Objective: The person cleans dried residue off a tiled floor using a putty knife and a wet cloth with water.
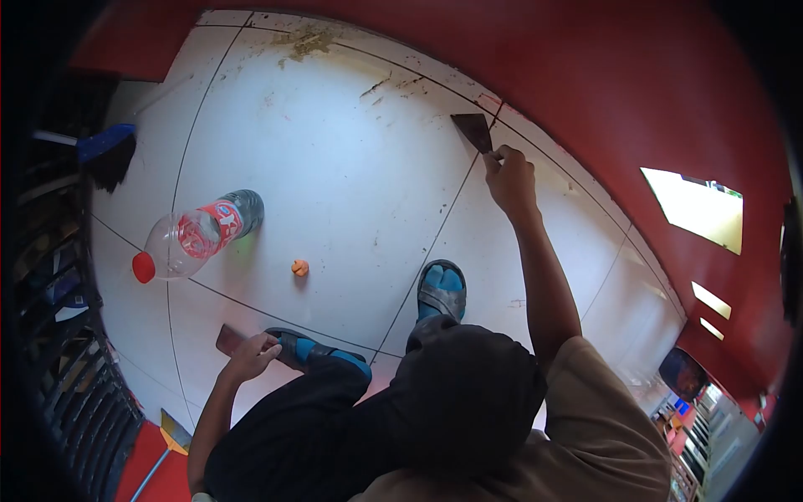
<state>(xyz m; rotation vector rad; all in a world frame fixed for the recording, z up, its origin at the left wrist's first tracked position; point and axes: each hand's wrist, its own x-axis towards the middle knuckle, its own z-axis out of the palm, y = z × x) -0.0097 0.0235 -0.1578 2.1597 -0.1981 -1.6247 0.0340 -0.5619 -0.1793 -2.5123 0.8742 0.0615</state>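
Note:
My right hand (510,177) is closed round a dark flat scraper (474,131), whose wide blade lies over a tile joint near the red wall. Low on the left, my left hand (253,356) holds a second scraper (229,339), its brownish blade showing beside my sandalled foot. A large clear bottle (201,235) with a red cap and red label stands on the white tiles, with dark liquid in its lower part. Between the bottle and my other foot lies a small orange object (299,268). Brown residue (305,43) marks the tiles at the top.
A blue broom (109,155) with dark bristles is at the left, beside black racks (75,393). A yellow-headed brush (174,432) lies at the lower left over a red surface. The red wall (585,92) curves along the top and right. My feet rest on the floor.

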